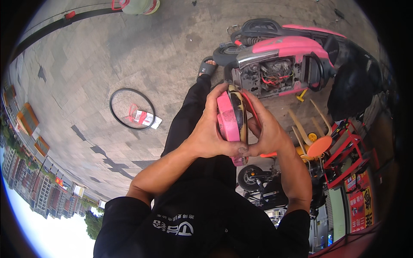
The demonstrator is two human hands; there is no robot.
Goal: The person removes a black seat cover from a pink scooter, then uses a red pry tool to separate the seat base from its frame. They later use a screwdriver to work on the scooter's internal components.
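Note:
Both hands hold up a thick, rounded scooter part in front of my torso, with a pink casing on one side and a dark, cream-edged body behind it. My left hand is closed round the pink side, thumb along the lower edge. My right hand grips the opposite side, where a red strip shows by the fingers. The two thumbs meet near the bottom of the part. Beyond my hands is a pink scooter with an opened body, and tangled wiring shows inside it.
On the paving to the left lies a black tyre with a white-and-red packet inside its ring. A yellow-handled tool, an orange-seated stool and a red metal frame are on the right. A clear jug stands far off.

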